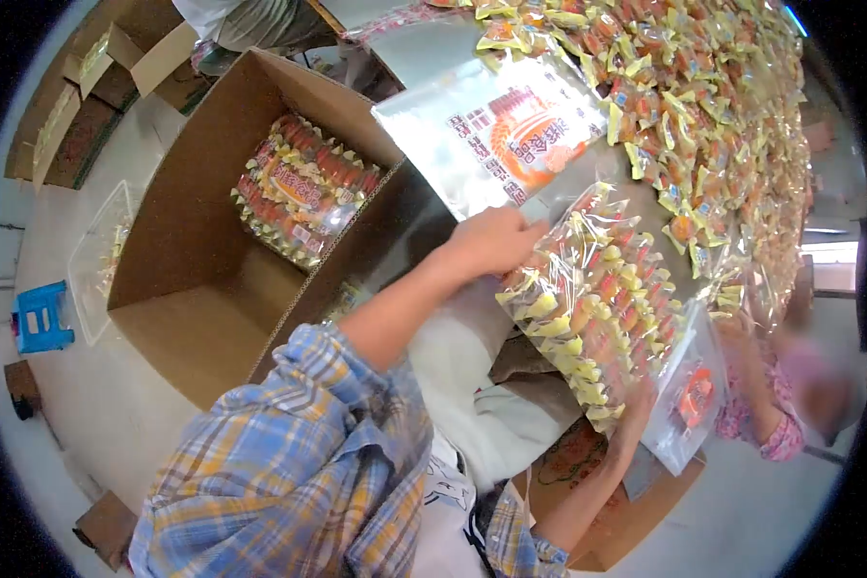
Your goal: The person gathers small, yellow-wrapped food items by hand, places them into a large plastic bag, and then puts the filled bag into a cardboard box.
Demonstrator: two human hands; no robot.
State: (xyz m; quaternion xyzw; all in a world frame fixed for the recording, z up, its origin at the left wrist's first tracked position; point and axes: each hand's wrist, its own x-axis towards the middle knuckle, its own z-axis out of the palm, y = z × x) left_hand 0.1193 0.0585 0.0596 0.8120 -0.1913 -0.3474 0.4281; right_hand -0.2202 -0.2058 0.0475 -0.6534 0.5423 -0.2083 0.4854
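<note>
A clear plastic bag of wrapped snacks [597, 299], packed in rows with yellow and red wrappers, lies between my hands at the table edge. My left hand [496, 241] is closed on its near left corner, fingertips partly hidden. At the opposite end, my right hand [634, 409] grips the bag's lower right side; part of its fingers is hidden. Flat printed plastic bags [443, 140] with an orange design lie just beyond my left hand. Another flat printed bag [679, 400] is beside my right hand.
Loose wrapped snacks [684, 106] are heaped across the table. On my left stands an open cardboard box [193, 222] holding a filled snack bag [303, 188]. A second cardboard box [645, 525] is below my right arm. A co-worker's arm [756, 385] reaches in at right. A blue stool [43, 318] stands far left.
</note>
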